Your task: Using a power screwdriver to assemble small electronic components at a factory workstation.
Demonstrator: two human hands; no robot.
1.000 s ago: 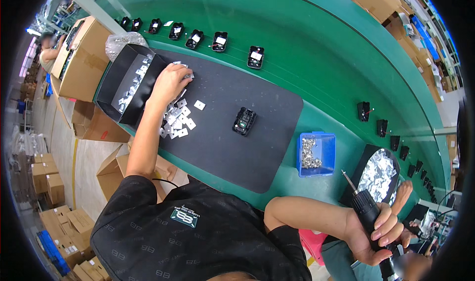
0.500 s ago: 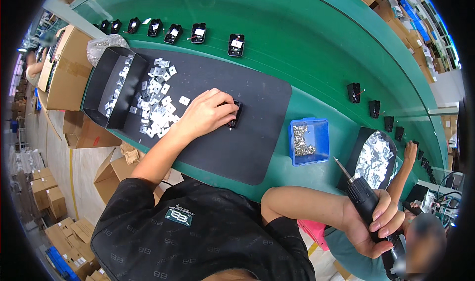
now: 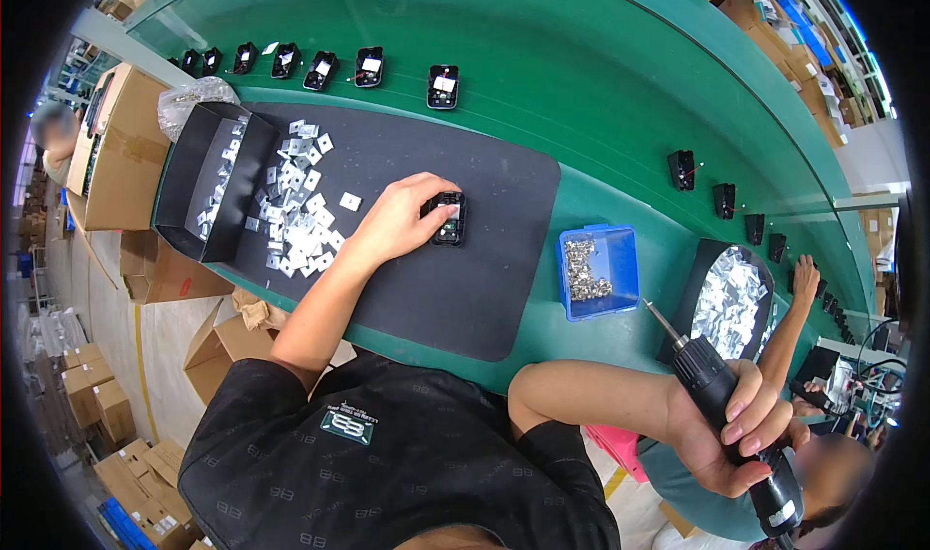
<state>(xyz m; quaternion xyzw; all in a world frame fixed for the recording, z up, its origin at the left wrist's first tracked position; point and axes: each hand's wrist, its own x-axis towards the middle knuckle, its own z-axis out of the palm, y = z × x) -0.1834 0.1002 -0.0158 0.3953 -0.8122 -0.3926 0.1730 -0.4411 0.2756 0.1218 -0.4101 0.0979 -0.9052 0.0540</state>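
Note:
On the dark mat (image 3: 436, 303), a small open black plastic housing (image 3: 449, 232) lies with small parts inside. My left hand (image 3: 402, 213) grips it from the left, thumb across its opening and fingers along its far edge. My thumb rests over a pale piece in the housing. A black electric screwdriver (image 3: 707, 380) is in my right hand (image 3: 741, 429), fingers wrapped round its body. Its bit points up and left, in the air close to a blue bin (image 3: 632, 269) of small metal screws (image 3: 584, 274).
Loose silver square plates (image 3: 305, 230) are scattered left, beside a black tray (image 3: 184, 206). Another black container (image 3: 697, 293) of silver plates stands right. More black housings (image 3: 443, 87) line the green belt (image 3: 542, 94). A co-worker's hand (image 3: 806, 281) reaches there at right.
My left fingers have shifted off the housing's top toward its far edge, so more of its inside shows. My right hand still holds the screwdriver in nearly the same place. The view has shifted slightly.

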